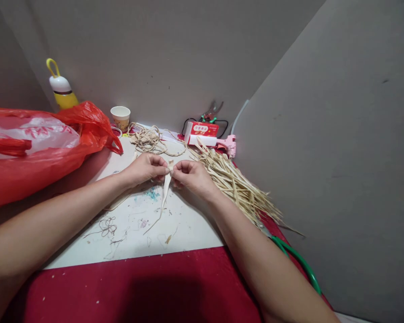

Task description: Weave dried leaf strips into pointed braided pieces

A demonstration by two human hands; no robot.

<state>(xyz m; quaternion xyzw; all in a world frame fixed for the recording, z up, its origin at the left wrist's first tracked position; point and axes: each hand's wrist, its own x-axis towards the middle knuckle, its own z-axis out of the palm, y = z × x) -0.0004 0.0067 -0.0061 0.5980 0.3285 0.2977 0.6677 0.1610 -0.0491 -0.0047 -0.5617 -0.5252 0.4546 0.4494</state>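
Trailing its thin tail toward me below the fingers, the pale dried-leaf strip point(166, 188) seems light, papery and apt to split, so I'd hold its broader upper part, where my left hand point(151, 169) and right hand point(192, 176) pinch it, with twisted cord point(148, 140) beyond my left fingers.
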